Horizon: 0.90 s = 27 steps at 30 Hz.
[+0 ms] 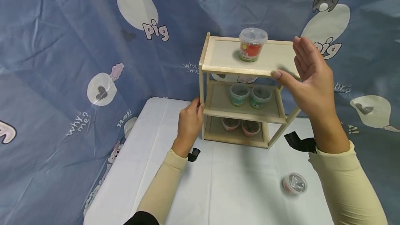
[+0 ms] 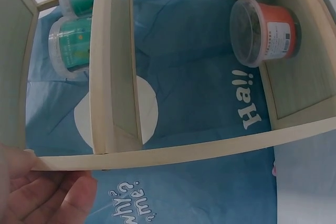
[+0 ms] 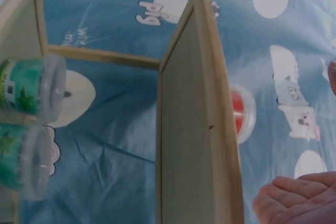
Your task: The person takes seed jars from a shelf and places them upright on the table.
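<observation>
A three-tier wooden shelf rack (image 1: 218,55) stands on the white-covered table. My left hand (image 1: 190,122) grips its left front post, thumb on one side and curled fingers on the other, as the left wrist view shows. My right hand (image 1: 315,82) is raised at the right end of the top tier, fingers straight, thumb spread, nothing held. On the top tier stands a clear-lidded tub with a red label (image 1: 251,48). Two green-labelled tubs, one left (image 1: 239,97) and one right (image 1: 258,101), share the middle tier. The bottom tier bears two red-labelled tubs (image 2: 278,32).
Another lidded tub (image 1: 294,184) lies on the white tablecloth (image 1: 231,183), in front of the rack and near the right forearm. A blue printed curtain (image 1: 175,13) hangs close behind the rack and along the left side of the table.
</observation>
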### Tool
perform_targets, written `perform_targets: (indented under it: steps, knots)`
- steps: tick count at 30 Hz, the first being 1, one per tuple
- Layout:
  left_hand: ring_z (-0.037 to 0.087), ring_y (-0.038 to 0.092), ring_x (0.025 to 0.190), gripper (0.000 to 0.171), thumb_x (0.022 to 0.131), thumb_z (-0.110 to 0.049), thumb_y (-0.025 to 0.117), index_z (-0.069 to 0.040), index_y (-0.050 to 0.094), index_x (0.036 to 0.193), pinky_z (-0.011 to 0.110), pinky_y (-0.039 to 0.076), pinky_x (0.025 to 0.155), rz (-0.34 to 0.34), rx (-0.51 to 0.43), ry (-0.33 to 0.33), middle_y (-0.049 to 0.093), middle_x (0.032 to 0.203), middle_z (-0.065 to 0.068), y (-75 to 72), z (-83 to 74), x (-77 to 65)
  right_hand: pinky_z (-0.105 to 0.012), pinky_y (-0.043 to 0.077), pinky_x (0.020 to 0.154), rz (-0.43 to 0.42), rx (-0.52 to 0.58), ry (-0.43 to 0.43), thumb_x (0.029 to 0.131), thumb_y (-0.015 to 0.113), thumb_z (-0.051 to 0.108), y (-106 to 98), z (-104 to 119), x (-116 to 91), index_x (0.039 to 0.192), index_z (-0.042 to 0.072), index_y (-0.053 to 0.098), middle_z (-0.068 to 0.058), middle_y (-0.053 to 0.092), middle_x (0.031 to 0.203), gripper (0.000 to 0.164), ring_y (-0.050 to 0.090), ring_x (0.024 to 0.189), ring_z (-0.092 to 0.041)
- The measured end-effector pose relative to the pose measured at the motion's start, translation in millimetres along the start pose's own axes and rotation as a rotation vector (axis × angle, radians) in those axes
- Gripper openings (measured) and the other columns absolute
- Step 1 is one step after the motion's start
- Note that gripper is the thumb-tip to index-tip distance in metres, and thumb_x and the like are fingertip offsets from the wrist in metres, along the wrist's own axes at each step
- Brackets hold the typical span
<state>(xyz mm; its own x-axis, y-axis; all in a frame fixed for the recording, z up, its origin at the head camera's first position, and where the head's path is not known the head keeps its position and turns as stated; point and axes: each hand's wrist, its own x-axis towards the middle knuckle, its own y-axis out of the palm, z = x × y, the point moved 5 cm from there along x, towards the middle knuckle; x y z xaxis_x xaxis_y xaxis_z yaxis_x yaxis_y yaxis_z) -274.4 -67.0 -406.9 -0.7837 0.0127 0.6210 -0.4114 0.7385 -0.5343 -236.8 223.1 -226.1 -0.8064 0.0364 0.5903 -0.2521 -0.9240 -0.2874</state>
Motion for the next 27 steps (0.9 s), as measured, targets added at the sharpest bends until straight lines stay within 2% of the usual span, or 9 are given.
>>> perform_targets:
  steps: [6,16,22,27]
  knots:
    - [0.029,0.075,0.079,0.019,0.105,-0.009,0.065,0.006,0.069,0.117,0.04,0.06,0.062,-0.004,-0.006,0.0,0.076,0.101,0.02,0.1,2.2,-5.7,-0.022,0.027,0.119,0.02,-0.063,0.071,0.09,0.084,0.015,7.0,-12.5,23.7,0.164,0.009,0.03,-0.006,0.036,0.167,0.092,0.034,0.152,-0.013]
    - [0.029,0.076,0.085,0.023,0.106,-0.011,0.064,0.006,0.07,0.119,0.04,0.061,0.067,0.018,-0.012,-0.002,0.076,0.104,0.02,6.0,-1.4,-9.5,-0.025,0.026,0.121,0.095,-0.108,0.183,0.092,0.082,0.027,14.6,-25.4,48.1,0.164,0.007,0.03,-0.009,0.036,0.167,0.091,0.034,0.152,-0.015]
    - [0.028,0.075,0.083,0.024,0.107,-0.012,0.062,0.007,0.069,0.121,0.039,0.061,0.066,0.018,-0.007,0.006,0.076,0.104,0.02,1.7,-1.9,-6.4,-0.026,0.026,0.121,0.14,-0.143,0.239,0.092,0.082,0.036,29.9,-29.0,62.3,0.164,0.005,0.03,-0.01,0.036,0.167,0.094,0.034,0.153,-0.017]
    - [0.028,0.075,0.082,0.024,0.108,-0.011,0.061,0.007,0.069,0.121,0.039,0.06,0.066,0.02,0.004,0.017,0.076,0.103,0.02,-3.3,-1.1,-1.7,-0.026,0.025,0.121,0.165,-0.146,0.242,0.091,0.083,0.037,42.5,-25.5,75.3,0.164,0.004,0.03,-0.011,0.036,0.166,0.096,0.035,0.152,-0.018]
